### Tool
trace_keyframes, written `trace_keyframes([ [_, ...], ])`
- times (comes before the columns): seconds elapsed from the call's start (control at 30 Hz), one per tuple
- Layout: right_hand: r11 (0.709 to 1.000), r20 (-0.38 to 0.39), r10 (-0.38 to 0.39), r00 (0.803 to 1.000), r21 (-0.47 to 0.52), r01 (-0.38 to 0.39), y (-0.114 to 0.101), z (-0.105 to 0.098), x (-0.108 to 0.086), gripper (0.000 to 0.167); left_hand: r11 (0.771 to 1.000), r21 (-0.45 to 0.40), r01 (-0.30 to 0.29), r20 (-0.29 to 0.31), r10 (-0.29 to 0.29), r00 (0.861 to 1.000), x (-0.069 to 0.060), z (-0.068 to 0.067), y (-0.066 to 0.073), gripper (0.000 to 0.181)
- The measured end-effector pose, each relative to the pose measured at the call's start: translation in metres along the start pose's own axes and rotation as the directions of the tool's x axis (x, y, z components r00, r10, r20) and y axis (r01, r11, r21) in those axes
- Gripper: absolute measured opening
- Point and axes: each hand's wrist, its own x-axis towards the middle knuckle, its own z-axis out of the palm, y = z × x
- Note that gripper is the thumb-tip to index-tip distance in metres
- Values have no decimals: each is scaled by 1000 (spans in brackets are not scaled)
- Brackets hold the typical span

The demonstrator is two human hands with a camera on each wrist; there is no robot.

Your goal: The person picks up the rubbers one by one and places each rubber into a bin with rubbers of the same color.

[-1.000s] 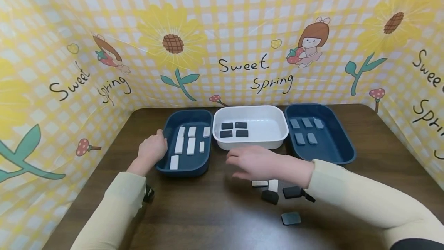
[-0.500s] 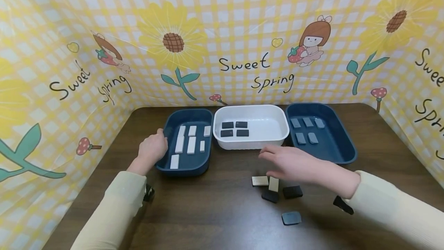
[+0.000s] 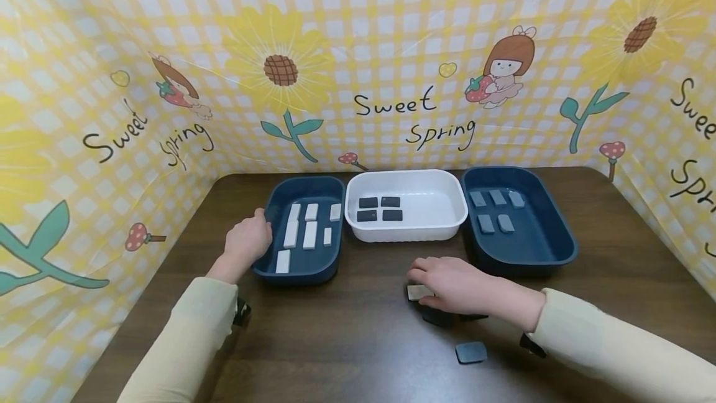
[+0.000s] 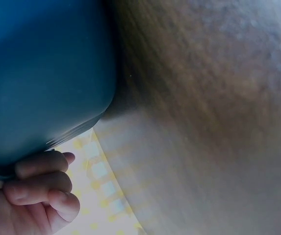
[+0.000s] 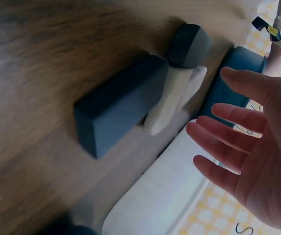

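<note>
My left hand [image 3: 246, 241] grips the left side of a dark blue tray [image 3: 304, 277], its fingers curled at the rim in the left wrist view. Several white blocks [image 3: 309, 235] lie inside that tray. Over a small group of blocks on the table hovers my right hand [image 3: 450, 285], fingers relaxed and apart, holding nothing. A cream block [image 3: 418, 293] and a black block [image 3: 438, 318] show beside and under it. The right wrist view shows a dark block [image 5: 123, 105] near cream ones, below the fingers. Closer to me lies a grey-blue block [image 3: 472, 352].
A white tray [image 3: 436, 230] with several black blocks [image 3: 367, 203] stands in the middle at the back. Right of it is another dark blue tray [image 3: 537, 242] with several grey-blue blocks [image 3: 498, 197]. A checked cloth [image 3: 391, 36] hangs behind the brown table [image 3: 335, 341].
My right hand has moved right from in front of the white tray, then down and towards me over the loose blocks. The left hand stays on the left tray.
</note>
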Motion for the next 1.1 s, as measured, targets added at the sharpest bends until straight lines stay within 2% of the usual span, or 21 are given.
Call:
trace_keyframes([
  [0.3, 997, 106, 78, 991, -34, -75, -3, 10, 17, 26, 1000, -6, 11, 4, -11, 1000, 0, 4, 1, 48],
  [0.5, 996, 121, 90, 989, -16, -88, -3, 14, 19, 23, 1000, -6, -1, -13, 1, 1000, 0, 5, 2, 47],
  [0.8, 998, 62, 57, 996, 23, -58, 1, 9, 22, 23, 1000, -6, 6, 0, -6, 1000, 0, 2, 2, 47],
  [1.1, 1000, -59, 23, 998, 22, -21, -3, -6, 36, 32, 1000, -5, 12, 4, -12, 1000, 0, 0, 2, 46],
])
